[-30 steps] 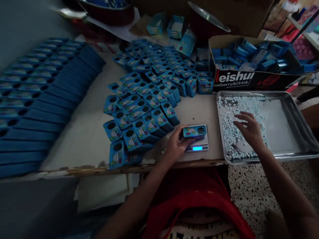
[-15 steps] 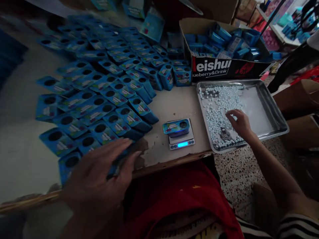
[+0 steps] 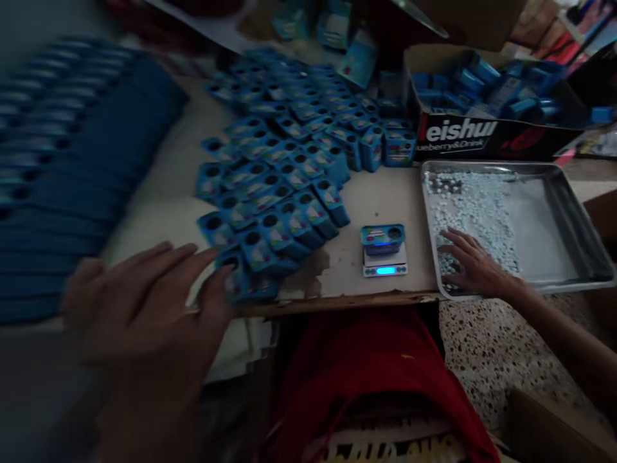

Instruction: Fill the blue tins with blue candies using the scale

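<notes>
Tabletop [image 3: 354,209] w/ blue boxes [image 3: 292,222]: L hand [image 3: 157,312] grip apart, R hand [image 3: 475,265] spread at pellets [image 3: 482,209].

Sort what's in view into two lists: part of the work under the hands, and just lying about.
Part of the work, judging by position:
- pale pellets in the metal tray, at the right hand
- lit scale bearing a blue box
- clustered boxes by the left hand

Apparently lying about:
- brown cardboard, lower right
</notes>
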`<state>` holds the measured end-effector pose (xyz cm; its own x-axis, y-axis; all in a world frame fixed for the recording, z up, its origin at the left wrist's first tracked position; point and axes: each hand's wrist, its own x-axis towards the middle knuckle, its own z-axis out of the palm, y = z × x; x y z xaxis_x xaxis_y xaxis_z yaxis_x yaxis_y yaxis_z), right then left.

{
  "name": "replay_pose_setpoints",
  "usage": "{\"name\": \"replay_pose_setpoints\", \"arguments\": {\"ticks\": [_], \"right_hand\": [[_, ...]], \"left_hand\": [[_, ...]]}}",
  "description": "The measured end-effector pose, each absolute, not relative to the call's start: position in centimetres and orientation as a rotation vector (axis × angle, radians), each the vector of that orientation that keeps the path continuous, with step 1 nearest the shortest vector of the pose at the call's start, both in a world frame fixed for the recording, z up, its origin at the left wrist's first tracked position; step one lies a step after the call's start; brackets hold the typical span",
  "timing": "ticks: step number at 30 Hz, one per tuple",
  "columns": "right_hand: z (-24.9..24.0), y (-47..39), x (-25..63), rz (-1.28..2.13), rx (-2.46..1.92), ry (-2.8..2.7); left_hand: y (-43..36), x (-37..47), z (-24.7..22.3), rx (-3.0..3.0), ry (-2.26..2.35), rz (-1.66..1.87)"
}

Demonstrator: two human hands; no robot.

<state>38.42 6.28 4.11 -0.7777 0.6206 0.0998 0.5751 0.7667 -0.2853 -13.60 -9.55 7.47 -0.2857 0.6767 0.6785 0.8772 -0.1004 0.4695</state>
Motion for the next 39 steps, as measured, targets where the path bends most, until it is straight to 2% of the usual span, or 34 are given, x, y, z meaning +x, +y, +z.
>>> {"name": "replay_pose_setpoints", "arguments": {"ticks": [4,12,16,20,27,34,39], "right_hand": [[2.2,7.4,39.4,0.201,-0.922,-2.859],[2.3,10.9,38.6,-0.125,-0.993,-2.953],[2.4,11.4,38.4,0.008,-1.237,-2.966],[2.3,11.7,38.9,0.157,-1.564,-2.616],[2.8,12.9,38.9,0.288,-1.678,-1.947],[2.3,12.5,39.9,0.24,-1.65,-2.097],[-0.6,12.8,41.8,0.041,-1.506,-2.276]], "left_hand": [[-10.3,-15.7,8.5,-1.605,-1.664,-0.984],[-11.7,-16.6,8.2,-1.538,-1.731,-1.0],[-10.9,-13.9,7.8,-1.603,-1.752,-1.019],[-9.9,-11.7,8.2,-1.718,-1.7,-0.943],[-8.4,-10.3,8.7,-1.801,-1.679,-0.883],[-5.7,-3.1,10.0,-2.061,-1.605,-0.899],[-0.4,2.5,9.3,-2.235,-1.449,-0.566]]}}
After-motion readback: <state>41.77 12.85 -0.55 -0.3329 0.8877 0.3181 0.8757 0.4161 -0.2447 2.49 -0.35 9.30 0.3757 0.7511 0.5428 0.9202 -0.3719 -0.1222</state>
